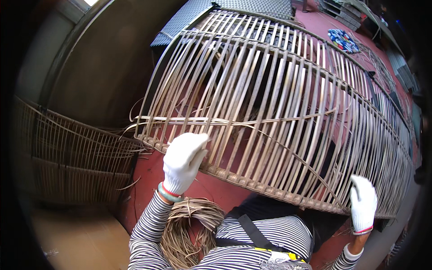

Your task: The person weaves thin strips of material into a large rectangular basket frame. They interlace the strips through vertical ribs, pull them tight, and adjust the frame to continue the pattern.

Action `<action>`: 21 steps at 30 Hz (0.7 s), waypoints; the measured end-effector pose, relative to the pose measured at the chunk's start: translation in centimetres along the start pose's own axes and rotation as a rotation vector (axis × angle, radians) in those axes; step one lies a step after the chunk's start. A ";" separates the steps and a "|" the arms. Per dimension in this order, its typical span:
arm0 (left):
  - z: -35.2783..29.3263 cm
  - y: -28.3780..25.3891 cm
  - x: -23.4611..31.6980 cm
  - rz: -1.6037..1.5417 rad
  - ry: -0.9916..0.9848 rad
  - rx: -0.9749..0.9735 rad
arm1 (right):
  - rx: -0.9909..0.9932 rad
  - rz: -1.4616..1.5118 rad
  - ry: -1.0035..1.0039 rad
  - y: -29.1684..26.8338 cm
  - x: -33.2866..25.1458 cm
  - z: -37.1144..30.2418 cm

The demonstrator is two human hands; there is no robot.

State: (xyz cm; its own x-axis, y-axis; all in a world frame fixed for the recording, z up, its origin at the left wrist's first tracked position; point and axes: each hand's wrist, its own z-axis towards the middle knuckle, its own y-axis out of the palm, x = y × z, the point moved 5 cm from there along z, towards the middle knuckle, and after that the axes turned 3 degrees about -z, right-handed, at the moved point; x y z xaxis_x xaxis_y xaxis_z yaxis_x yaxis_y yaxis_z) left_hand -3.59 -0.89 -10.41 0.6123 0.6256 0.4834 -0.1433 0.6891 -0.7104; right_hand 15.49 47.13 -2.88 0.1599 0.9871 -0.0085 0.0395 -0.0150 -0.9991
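A large rattan panel (252,90) of slim brown rods, bound along its rim, slants across the space in front of me. Over its near left rim is my left hand (184,157), in a white knitted glove, fingers pressed together; whatever they pinch is hidden. My right hand (363,202), gloved alike and slightly blurred, is at the panel's near right end with fingers bent together; I cannot make out anything in them. Pale rattan strips (216,120) run crosswise through the rods above my left hand. One thin strip (288,148) curves down toward the near rim by my right hand.
Beside my left forearm lies a coil of rattan strips (191,211) on the red floor (148,180). Another rattan panel (76,157) leans at the left, above a brown board (85,243). Grey woven sheeting (256,6) and a patterned cloth (343,40) lie beyond.
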 end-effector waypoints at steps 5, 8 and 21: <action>-3.0 -6.2 -8.9 -0.060 -0.514 0.381 | 0.269 0.154 -0.302 0.6 -9.5 10.7; -3.7 -9.6 -15.9 0.174 -0.718 0.371 | 0.406 0.212 -0.430 2.6 -14.9 15.3; -4.7 -12.4 -19.3 -0.325 -0.933 -0.102 | 0.208 0.521 -0.455 4.3 -16.7 20.9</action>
State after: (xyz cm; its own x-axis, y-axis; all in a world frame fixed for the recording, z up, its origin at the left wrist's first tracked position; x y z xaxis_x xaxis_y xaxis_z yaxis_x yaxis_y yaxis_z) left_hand -9.97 -23.18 -13.31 -0.2540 0.4794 0.8401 0.0175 0.8707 -0.4915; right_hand -7.59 33.89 -7.94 -0.3213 0.8292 -0.4574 -0.1261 -0.5161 -0.8472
